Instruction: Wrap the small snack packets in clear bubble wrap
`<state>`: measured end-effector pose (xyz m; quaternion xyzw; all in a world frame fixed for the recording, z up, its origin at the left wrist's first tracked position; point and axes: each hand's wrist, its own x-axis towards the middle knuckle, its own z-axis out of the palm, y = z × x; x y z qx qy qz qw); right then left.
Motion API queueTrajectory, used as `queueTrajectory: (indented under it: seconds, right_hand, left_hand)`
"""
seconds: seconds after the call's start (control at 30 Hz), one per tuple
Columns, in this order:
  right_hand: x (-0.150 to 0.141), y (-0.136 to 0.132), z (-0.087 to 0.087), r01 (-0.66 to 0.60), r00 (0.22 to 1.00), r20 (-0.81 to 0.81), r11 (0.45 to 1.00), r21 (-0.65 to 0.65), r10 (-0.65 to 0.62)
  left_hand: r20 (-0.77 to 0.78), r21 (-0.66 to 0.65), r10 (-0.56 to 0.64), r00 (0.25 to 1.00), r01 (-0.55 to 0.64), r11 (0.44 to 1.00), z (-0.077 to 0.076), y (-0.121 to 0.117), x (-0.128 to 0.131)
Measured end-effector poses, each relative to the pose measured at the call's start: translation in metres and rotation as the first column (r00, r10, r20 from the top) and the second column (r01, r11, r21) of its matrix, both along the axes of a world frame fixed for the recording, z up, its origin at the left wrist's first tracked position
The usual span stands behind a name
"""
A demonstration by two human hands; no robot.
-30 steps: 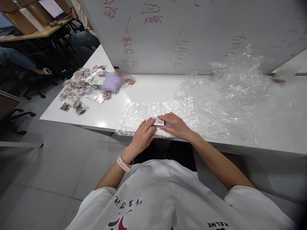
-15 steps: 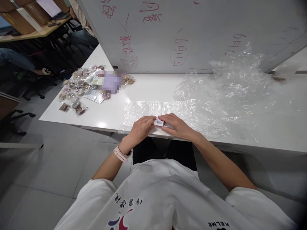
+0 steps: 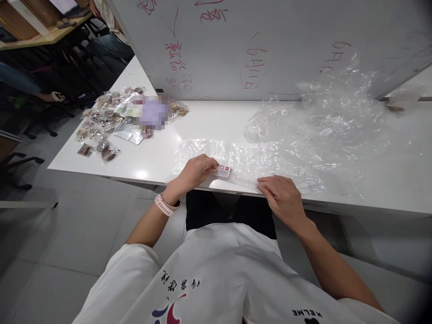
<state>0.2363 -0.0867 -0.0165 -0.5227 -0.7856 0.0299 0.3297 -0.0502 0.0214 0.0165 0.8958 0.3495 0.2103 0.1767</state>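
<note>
A small white box with red print (image 3: 223, 170) lies near the table's front edge, on a sheet of clear plastic film (image 3: 249, 155). My left hand (image 3: 199, 171) is closed on the box's left end, its fingers hiding that part. To the right, my right hand (image 3: 281, 195) pinches the near edge of the film, thumb against fingers. The film between my hands looks drawn out along the edge of the table. A pale watch band circles my left wrist.
Bunched clear film (image 3: 324, 121) covers the table's right side, against the whiteboard (image 3: 286, 45). Several small clear packets (image 3: 101, 119) and a silver pouch (image 3: 130, 131) are heaped at the left. Beyond, a seated person (image 3: 110, 45) is partly visible.
My right hand has left the box and moved right, now gripping the film edge. My left hand stays at the box, which shows more of its top face.
</note>
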Motion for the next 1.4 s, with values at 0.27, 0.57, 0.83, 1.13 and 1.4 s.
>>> queueTrajectory:
  seconds: [0.27,0.57,0.83,1.13,1.4]
  right_hand:
    - [-0.011,0.004,0.01,0.358,0.93,0.042,0.927,0.108,-0.364]
    - [-0.085,0.042,0.008,-0.174,0.984,-0.05,0.985,-0.018,0.173]
    - [-0.081,0.057,-0.014,-0.164,0.981,-0.117,0.984,-0.073,0.155]
    - [-0.08,0.059,-0.012,-0.168,0.969,-0.199,0.981,-0.099,0.146]
    - [-0.074,0.065,-0.006,-0.264,0.944,-0.239,0.956,-0.128,0.228]
  left_hand:
    - [-0.084,-0.099,0.031,0.996,-0.039,0.994,0.013,0.018,0.014]
    - [-0.04,-0.208,0.087,0.995,-0.093,0.974,0.013,0.027,0.018]
    - [0.096,-0.421,-0.016,0.995,0.055,0.905,0.02,0.023,-0.005]
    - [-0.008,-0.327,0.05,0.999,-0.05,0.944,0.02,0.022,-0.009]
    - [-0.05,-0.339,0.324,0.945,-0.321,0.884,0.019,-0.004,-0.099]
